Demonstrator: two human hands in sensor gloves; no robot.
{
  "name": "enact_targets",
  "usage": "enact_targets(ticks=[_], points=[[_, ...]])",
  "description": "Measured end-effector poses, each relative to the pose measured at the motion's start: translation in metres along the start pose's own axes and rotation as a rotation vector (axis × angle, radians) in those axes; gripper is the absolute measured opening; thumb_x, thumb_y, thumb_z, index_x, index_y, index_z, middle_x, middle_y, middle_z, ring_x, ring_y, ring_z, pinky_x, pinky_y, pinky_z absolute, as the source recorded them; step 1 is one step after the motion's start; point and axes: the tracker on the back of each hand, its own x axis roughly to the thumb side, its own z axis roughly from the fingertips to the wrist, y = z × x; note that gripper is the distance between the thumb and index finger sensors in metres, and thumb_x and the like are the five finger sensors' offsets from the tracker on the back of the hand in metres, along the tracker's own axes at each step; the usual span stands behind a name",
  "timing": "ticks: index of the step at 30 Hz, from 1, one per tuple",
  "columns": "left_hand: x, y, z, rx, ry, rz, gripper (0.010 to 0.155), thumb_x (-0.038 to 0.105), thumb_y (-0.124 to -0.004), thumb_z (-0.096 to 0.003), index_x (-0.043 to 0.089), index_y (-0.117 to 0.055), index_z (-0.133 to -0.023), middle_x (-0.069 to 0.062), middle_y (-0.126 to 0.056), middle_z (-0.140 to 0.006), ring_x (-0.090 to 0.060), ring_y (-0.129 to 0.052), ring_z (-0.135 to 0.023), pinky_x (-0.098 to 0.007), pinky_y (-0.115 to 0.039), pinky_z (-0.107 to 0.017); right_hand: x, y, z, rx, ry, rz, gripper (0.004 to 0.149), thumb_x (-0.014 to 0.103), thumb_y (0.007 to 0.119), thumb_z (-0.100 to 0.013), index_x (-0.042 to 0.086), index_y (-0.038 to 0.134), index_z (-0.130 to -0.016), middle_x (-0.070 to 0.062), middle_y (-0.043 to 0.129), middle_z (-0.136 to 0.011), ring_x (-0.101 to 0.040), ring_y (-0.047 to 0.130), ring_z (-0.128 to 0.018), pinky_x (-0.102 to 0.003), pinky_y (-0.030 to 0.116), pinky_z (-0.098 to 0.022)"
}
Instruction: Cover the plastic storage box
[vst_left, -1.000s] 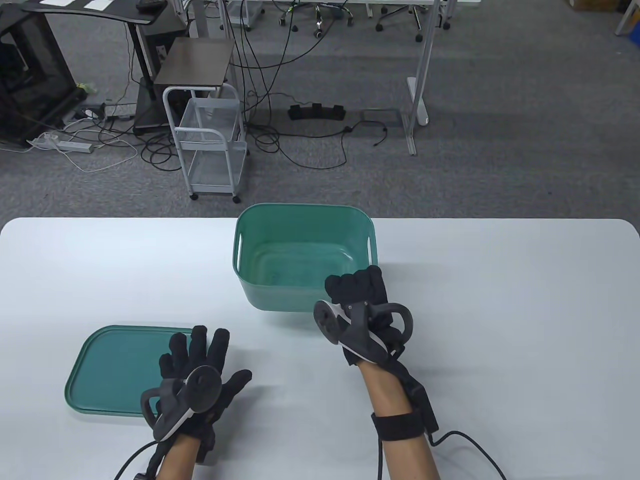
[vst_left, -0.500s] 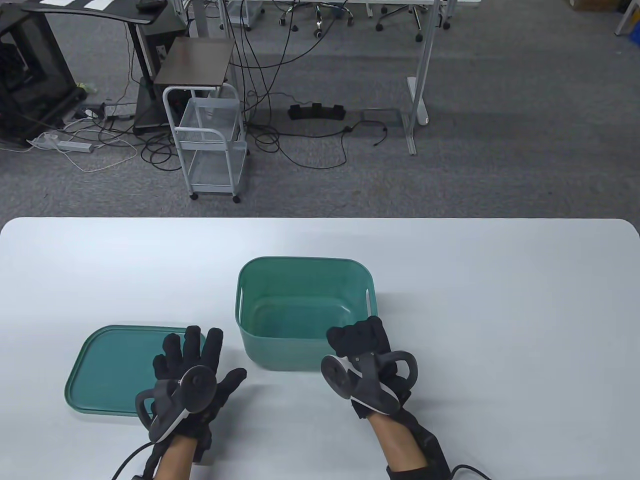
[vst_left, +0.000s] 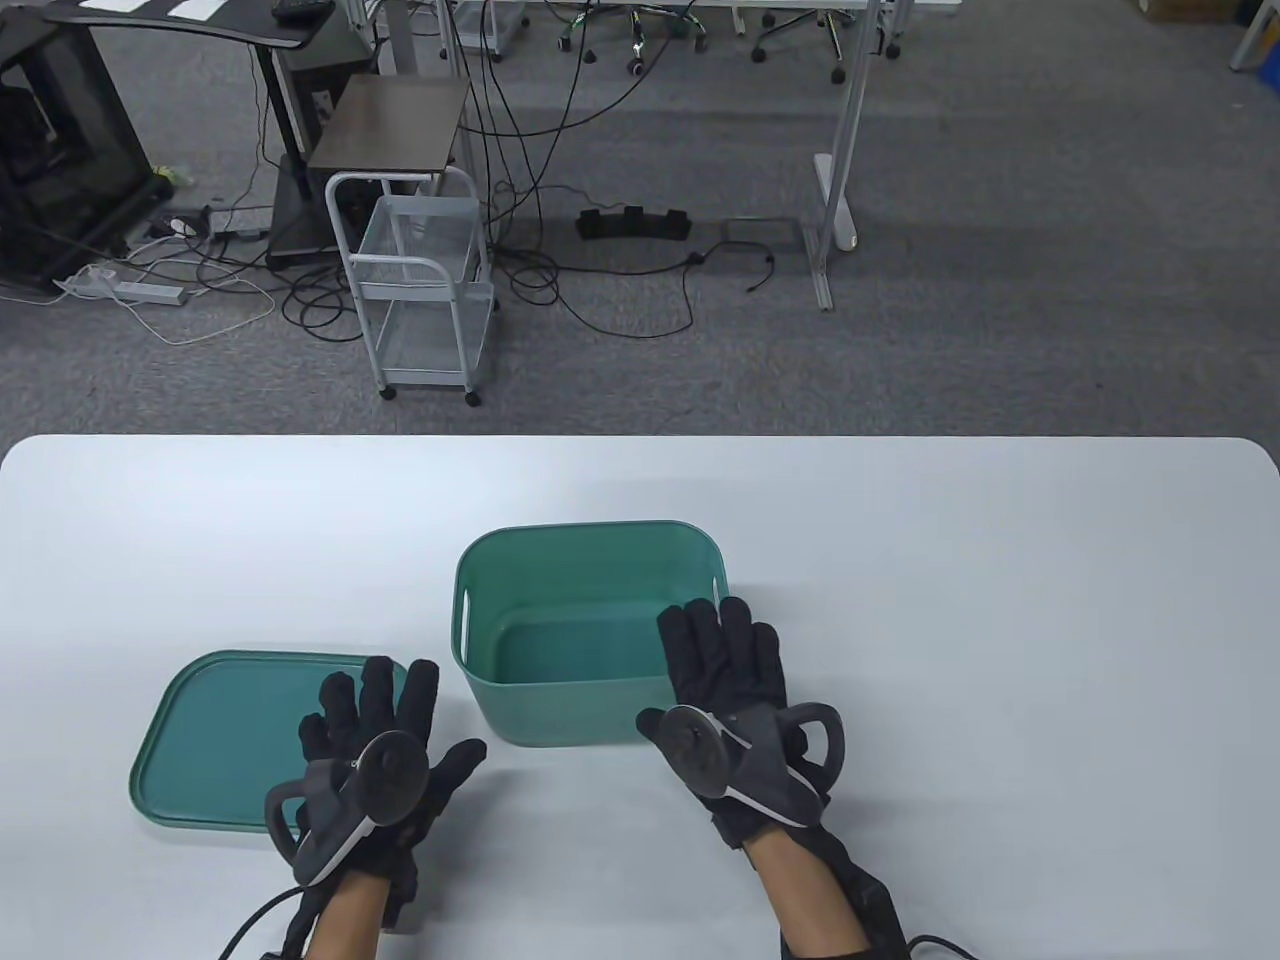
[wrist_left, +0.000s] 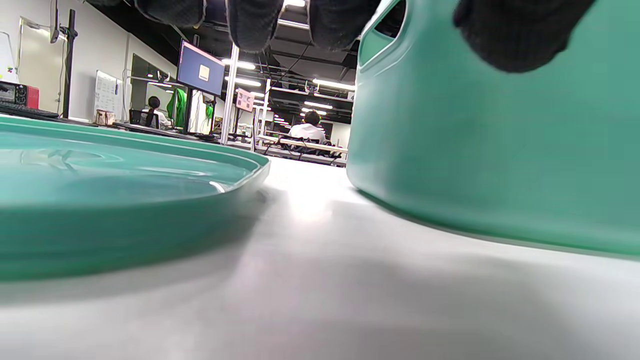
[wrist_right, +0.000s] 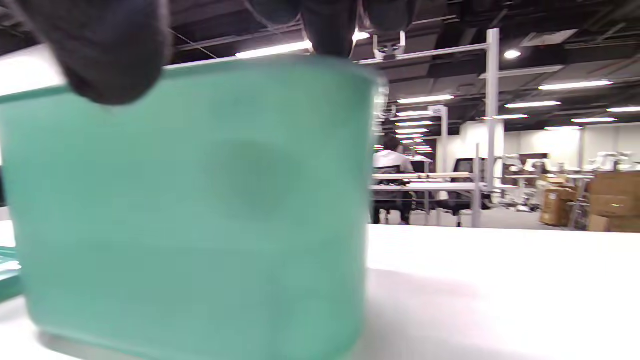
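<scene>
The green plastic storage box (vst_left: 560, 630) stands open and empty on the white table, just in front of me. Its green lid (vst_left: 230, 730) lies flat on the table to the box's left. My left hand (vst_left: 390, 720) is open, its spread fingers over the lid's right edge. My right hand (vst_left: 725, 660) is open, its fingers stretched flat over the box's near right corner; I cannot tell whether they touch the rim. In the left wrist view the lid (wrist_left: 100, 200) is on the left and the box (wrist_left: 475, 150) on the right. In the right wrist view the box (wrist_right: 200, 200) fills the left side.
The white table (vst_left: 1000, 600) stretches wide to the right and behind the box. Beyond its far edge are the carpeted floor, a white wire cart (vst_left: 420, 290) and cables.
The box slid from the table's far edge toward me with my right hand on its near right corner. The right hand's fingers have now opened out flat. The left hand drew back slightly.
</scene>
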Motion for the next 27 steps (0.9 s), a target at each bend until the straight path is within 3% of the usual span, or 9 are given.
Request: enact_targets(ticks=[5, 9, 11, 13, 15, 21, 24, 27], points=[[-0.004, -0.004, -0.002, -0.142, 0.098, -0.045, 0.098, 0.077, -0.07, -0.0427, 0.032, -0.031, -0.121, -0.02, -0.03, -0.129, -0.059, -0.029, -0.116, -0.076, -0.037, -0.077, -0.037, 0.015, 0.028, 0.009, 0.108, 0.005, 0.105, 0.07, 0.069, -0.042, 0.01, 0.023, -0.115, -0.027, 0.029, -0.124, -0.053, 0.022, -0.109, -0.063, 0.028, -0.075], [-0.008, -0.012, -0.005, -0.229, 0.167, -0.087, 0.103, 0.076, -0.071, -0.0423, 0.023, -0.03, -0.121, -0.026, -0.034, -0.126, -0.065, -0.038, -0.111, -0.075, -0.045, -0.075, -0.061, 0.043, 0.048, 0.056, 0.197, -0.032, 0.105, 0.07, 0.071, -0.042, 0.01, 0.025, -0.115, -0.027, 0.03, -0.124, -0.053, 0.021, -0.109, -0.063, 0.028, -0.075], [-0.009, -0.015, -0.007, -0.277, 0.198, -0.115, 0.104, 0.075, -0.072, -0.0424, 0.019, -0.033, -0.12, -0.029, -0.039, -0.124, -0.063, -0.045, -0.11, -0.073, -0.049, -0.075, -0.067, 0.046, 0.05, 0.162, 0.212, -0.043, 0.106, 0.069, 0.07, -0.044, 0.01, 0.018, -0.114, -0.026, 0.022, -0.123, -0.052, 0.014, -0.108, -0.062, 0.023, -0.075], [-0.012, -0.018, -0.009, -0.32, 0.233, -0.135, 0.102, 0.074, -0.073, -0.0424, 0.016, -0.04, -0.119, -0.032, -0.045, -0.121, -0.061, -0.054, -0.108, -0.07, -0.054, -0.074, -0.068, 0.045, 0.052, 0.109, 0.217, -0.025, 0.105, 0.068, 0.072, -0.043, 0.01, 0.022, -0.115, -0.026, 0.027, -0.123, -0.052, 0.019, -0.109, -0.062, 0.026, -0.075], [-0.014, -0.021, -0.011, -0.384, 0.261, -0.142, 0.094, 0.071, -0.075, -0.043, 0.016, -0.053, -0.116, -0.032, -0.047, -0.118, -0.058, -0.057, -0.106, -0.066, -0.057, -0.074, -0.067, 0.045, 0.052, 0.116, 0.209, -0.038, 0.104, 0.067, 0.072, -0.043, 0.01, 0.022, -0.115, -0.026, 0.028, -0.124, -0.052, 0.02, -0.109, -0.062, 0.026, -0.075], [-0.009, -0.014, -0.016, -0.302, 0.264, -0.262, 0.069, 0.051, -0.087, -0.0418, 0.016, -0.075, -0.1, -0.017, -0.082, -0.096, -0.043, -0.089, -0.081, -0.052, -0.078, -0.059, -0.061, 0.052, 0.049, 0.172, 0.189, -0.033, 0.104, 0.067, 0.071, -0.044, 0.009, 0.022, -0.115, -0.026, 0.029, -0.123, -0.052, 0.02, -0.109, -0.062, 0.027, -0.075], [-0.002, -0.015, -0.018, -0.288, 0.228, -0.264, 0.055, 0.041, -0.09, -0.0402, 0.017, -0.083, -0.09, -0.01, -0.092, -0.082, -0.036, -0.099, -0.066, -0.047, -0.084, -0.05, -0.06, 0.053, 0.048, 0.172, 0.181, -0.039, 0.102, 0.066, 0.072, -0.044, 0.01, 0.024, -0.115, -0.026, 0.03, -0.123, -0.051, 0.021, -0.109, -0.062, 0.027, -0.075], [0.003, -0.016, -0.02, -0.297, 0.215, -0.294, 0.051, 0.037, -0.089, -0.0412, 0.016, -0.085, -0.087, -0.01, -0.095, -0.075, -0.032, -0.102, -0.059, -0.043, -0.087, -0.044, -0.057, 0.052, 0.05, 0.152, 0.161, -0.04, 0.1, 0.064, 0.073, -0.044, 0.011, 0.026, -0.115, -0.025, 0.033, -0.123, -0.05, 0.024, -0.11, -0.061, 0.029, -0.075]])
